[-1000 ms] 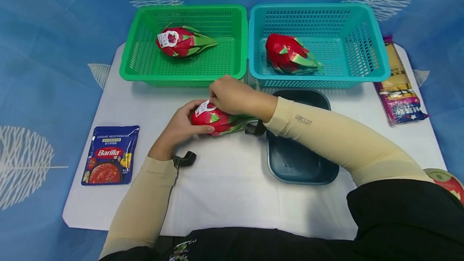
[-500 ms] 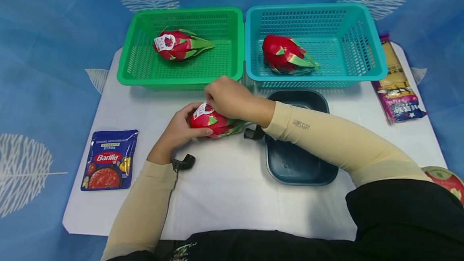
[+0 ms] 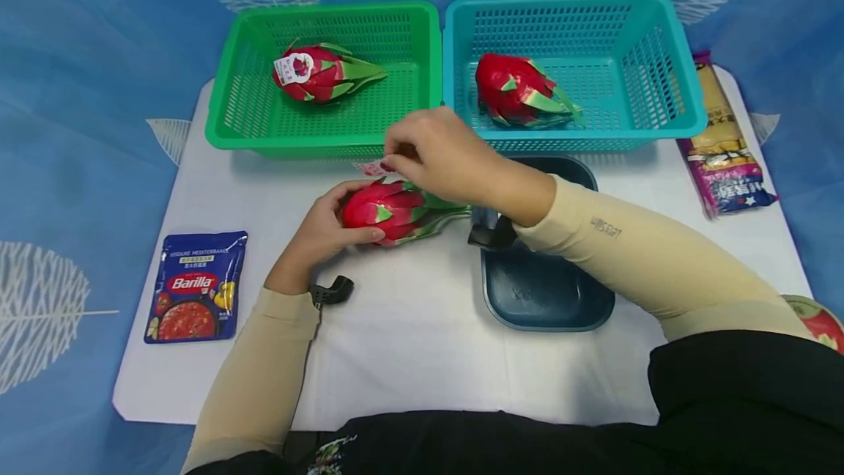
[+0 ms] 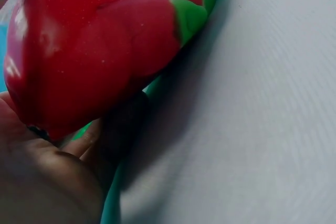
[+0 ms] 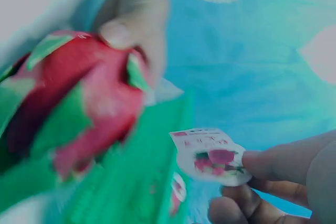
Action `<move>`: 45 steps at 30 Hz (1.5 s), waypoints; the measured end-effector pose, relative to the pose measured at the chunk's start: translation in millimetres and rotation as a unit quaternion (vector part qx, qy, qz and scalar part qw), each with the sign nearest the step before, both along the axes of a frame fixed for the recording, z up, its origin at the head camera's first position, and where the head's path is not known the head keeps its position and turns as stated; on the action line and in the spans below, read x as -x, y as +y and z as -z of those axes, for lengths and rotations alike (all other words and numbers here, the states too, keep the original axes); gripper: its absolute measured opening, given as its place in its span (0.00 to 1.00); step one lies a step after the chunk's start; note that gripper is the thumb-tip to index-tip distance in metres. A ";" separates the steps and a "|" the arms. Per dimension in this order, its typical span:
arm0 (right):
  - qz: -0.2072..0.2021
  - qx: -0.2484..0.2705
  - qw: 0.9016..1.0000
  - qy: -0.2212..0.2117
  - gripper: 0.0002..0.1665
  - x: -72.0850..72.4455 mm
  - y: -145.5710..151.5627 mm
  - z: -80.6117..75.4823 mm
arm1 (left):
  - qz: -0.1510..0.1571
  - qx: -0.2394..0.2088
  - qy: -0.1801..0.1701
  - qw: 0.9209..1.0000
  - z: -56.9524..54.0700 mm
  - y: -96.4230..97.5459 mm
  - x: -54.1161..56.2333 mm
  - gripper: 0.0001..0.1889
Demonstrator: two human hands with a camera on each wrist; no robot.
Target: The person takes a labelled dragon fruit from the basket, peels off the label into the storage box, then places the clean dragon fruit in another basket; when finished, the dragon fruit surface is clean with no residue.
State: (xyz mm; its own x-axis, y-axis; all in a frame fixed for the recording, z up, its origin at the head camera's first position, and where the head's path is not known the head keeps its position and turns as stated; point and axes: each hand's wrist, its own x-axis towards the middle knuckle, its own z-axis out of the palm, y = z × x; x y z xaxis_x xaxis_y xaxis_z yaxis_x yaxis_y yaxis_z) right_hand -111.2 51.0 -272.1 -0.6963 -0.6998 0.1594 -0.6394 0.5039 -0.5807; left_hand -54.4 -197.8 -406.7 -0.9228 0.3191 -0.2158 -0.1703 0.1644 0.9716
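A blue cloth (image 3: 99, 130) printed with white leaves surrounds a white-covered table (image 3: 409, 358). On the table stands a green basket (image 3: 356, 24), with a turquoise basket (image 3: 554, 28) right beside it on its right. In front of the green basket and off to its right lies a dark blue tray (image 3: 547, 299), partly under the right arm. Well to the green basket's right is a gold-and-purple packet (image 3: 722, 138); in front and to its left lies a blue Barilla pouch (image 3: 196, 288). One labelled dragon fruit (image 3: 326, 75) sits inside the green basket, another (image 3: 517, 90) in its neighbour. Just in front of the green basket is the held dragon fruit (image 3: 389, 211), its rounded end cupped between the thumb and fingers of the left hand (image 3: 330, 222). By the green basket's front rim, the right hand (image 3: 442, 149) pinches a white label (image 5: 210, 153), apart from the held fruit.
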 end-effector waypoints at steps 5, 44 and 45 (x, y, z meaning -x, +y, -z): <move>0.064 0.017 0.997 -0.025 0.05 -6.2 50.7 -17.2 | 0.001 -0.004 0.006 1.000 -2.5 -0.1 2.0 0.41; 0.201 -0.195 0.943 -0.180 0.06 -70.9 144.4 66.5 | -0.004 -0.014 -0.005 1.000 -0.8 3.9 0.5 0.41; 0.204 -0.203 0.942 -0.175 0.06 -70.9 143.5 66.7 | -0.005 -0.015 -0.006 1.000 -0.9 4.2 0.4 0.41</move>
